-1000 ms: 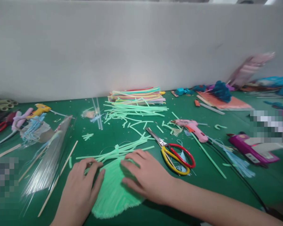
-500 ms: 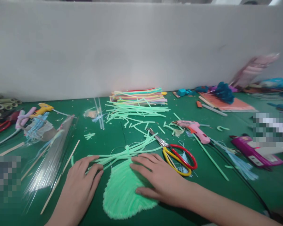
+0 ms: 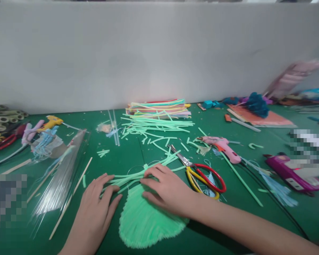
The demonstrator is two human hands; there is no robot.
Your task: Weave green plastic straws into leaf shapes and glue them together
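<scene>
A fan-shaped, fuzzy mint-green piece (image 3: pixel 146 223), made of pipe cleaners laid side by side, lies flat before me. Across its top runs a loose bundle of mint-green pipe cleaners (image 3: pixel 133 176), with a thin wire loop behind. My left hand (image 3: pixel 99 203) has its bent fingers around the bundle's left ends. My right hand (image 3: pixel 166 189) curls over the bundle's middle and the fan's upper edge; its palm side is hidden. Just right of the bundle lie scissors (image 3: pixel 187 163) with one red and one yellow handle, blades apart.
Beyond my hands are loose green pipe cleaners (image 3: pixel 159 124) and a multicoloured stack (image 3: pixel 159 106) by the grey partition. At right lie a pink glue gun (image 3: pixel 225 148) with its cord and a purple tool (image 3: pixel 289 173). Clear plastic sleeves (image 3: pixel 61 180) and a wooden stick (image 3: pixel 71 198) lie left.
My right hand has shifted left and up, from lying over the fan onto the bundle's middle. My left hand stays at the bundle's left ends. The whole view has shifted slightly.
</scene>
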